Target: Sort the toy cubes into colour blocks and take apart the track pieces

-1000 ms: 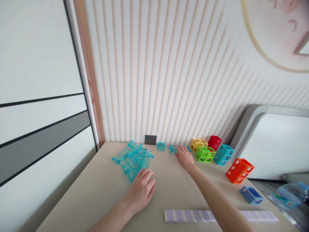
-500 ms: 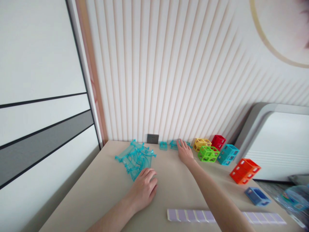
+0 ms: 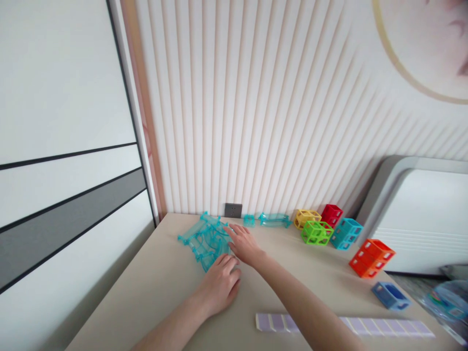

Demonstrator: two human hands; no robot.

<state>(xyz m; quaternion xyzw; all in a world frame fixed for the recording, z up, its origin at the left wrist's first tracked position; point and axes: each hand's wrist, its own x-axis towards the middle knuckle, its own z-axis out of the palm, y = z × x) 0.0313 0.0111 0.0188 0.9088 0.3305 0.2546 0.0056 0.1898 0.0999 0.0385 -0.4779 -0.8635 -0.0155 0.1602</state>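
A loose pile of clear teal plastic track pieces (image 3: 203, 241) lies on the left part of the table. My left hand (image 3: 221, 285) rests palm down at the pile's near edge, its fingers loosely bent and apart, with nothing seen in them. Reaching over the pile's right side is my right hand (image 3: 244, 243), fingers stretched out and fingertips at the teal pieces; whether they touch is hard to make out. Against the wall lie a single teal track piece (image 3: 275, 220) and a small square teal piece (image 3: 249, 220).
Toward the right stand openwork blocks: yellow (image 3: 306, 218), green (image 3: 316, 233), red (image 3: 331, 215), light blue (image 3: 346, 233), orange (image 3: 372, 258) and dark blue (image 3: 390, 296). A purple segmented strip (image 3: 383, 327) runs along the front, partly under my right forearm. A socket (image 3: 233, 210) is on the wall.
My right hand has left the teal track piece by the wall and moved left and nearer to the pile. That piece now lies uncovered. My left hand has stayed almost in place.
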